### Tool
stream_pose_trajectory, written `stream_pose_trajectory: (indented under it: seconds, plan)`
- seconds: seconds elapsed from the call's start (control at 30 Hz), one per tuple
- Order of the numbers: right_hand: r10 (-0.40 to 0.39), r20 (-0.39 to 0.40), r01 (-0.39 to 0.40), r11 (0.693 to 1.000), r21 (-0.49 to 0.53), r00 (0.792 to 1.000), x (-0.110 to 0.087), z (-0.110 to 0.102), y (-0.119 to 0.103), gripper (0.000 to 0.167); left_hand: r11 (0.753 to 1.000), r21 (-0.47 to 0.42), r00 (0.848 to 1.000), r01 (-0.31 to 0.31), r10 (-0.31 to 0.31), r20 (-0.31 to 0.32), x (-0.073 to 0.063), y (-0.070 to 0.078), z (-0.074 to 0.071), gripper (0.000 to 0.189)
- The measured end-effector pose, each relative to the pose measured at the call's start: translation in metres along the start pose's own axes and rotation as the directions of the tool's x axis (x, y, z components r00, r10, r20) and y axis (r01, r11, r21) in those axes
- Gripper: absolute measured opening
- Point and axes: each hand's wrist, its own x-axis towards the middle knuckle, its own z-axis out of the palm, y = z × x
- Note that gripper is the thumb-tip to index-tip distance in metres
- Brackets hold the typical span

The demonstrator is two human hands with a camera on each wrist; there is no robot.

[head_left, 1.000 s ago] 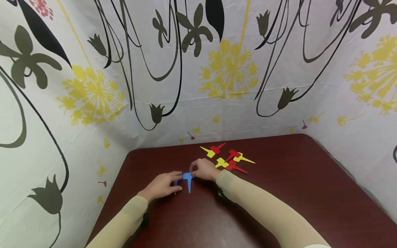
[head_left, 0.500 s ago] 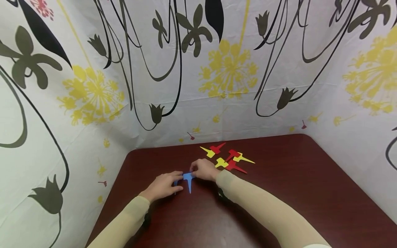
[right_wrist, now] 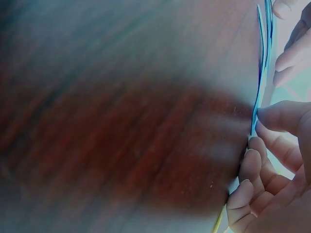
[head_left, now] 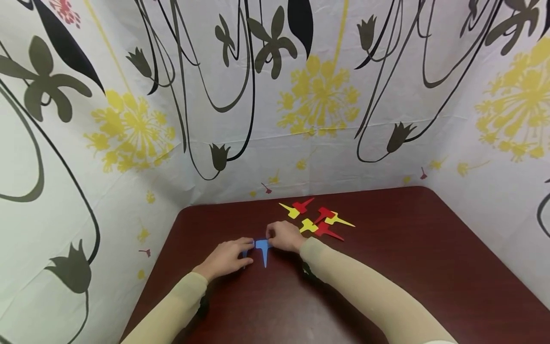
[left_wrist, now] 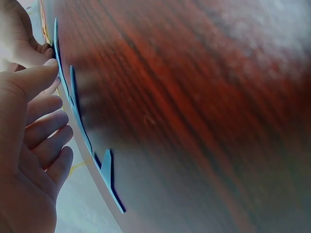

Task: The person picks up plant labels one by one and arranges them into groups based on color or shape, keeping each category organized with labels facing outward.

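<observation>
Between the two hands a blue T-shaped plant label (head_left: 263,246) lies flat on the dark red table (head_left: 275,306), its pointed stem toward me. My left hand (head_left: 225,257) reaches over a second blue label (head_left: 245,253) with fairly straight fingers, covering most of it. At the right end of the middle label's crossbar, my right hand (head_left: 284,235) pinches the blue edge with thumb and index finger. Seen edge-on in the left wrist view, several blue label parts form a row, one pointed stem (left_wrist: 108,162) standing out; my left thumb (left_wrist: 43,77) lies along them.
Behind and right of my right hand lie scattered T-shaped labels, including a red label (head_left: 328,231), a yellow label (head_left: 308,225) and another yellow label (head_left: 290,210). A floral-patterned cloth (head_left: 266,138) hangs along the table's back and sides.
The head view shifts slightly. Both hands keep nearly the same place at the blue labels, and the red and yellow labels stay where they lie.
</observation>
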Motion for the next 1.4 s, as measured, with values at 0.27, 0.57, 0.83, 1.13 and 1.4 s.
stream_pose_trajectory:
  seconds: [0.27,0.57,0.83,1.13,1.4]
  plan:
    - [-0.003,-0.012,0.003,1.000,0.006,1.000,-0.002,-0.001,0.001,0.009,1.000,-0.006,0.999,-0.028,0.028,-0.018,0.005,0.005,0.005,0.052]
    - [0.012,-0.021,-0.012,1.000,-0.001,1.000,-0.002,-0.001,0.001,0.010,0.999,0.017,0.999,-0.042,0.043,-0.014,0.011,0.009,0.008,0.052]
    - [0.010,0.000,-0.010,0.994,0.111,1.000,-0.002,-0.008,0.010,0.007,1.000,0.011,1.000,-0.028,0.028,-0.015,0.018,0.017,0.010,0.056]
    - [0.067,-0.060,-0.057,0.987,0.148,0.996,-0.006,-0.038,0.032,0.009,0.998,0.052,1.000,-0.023,0.023,-0.001,0.020,0.019,0.013,0.066]
    - [0.134,-0.116,-0.127,0.990,0.063,0.984,0.001,-0.053,0.059,0.009,0.997,0.076,0.999,-0.029,0.027,0.025,0.022,0.020,0.015,0.069]
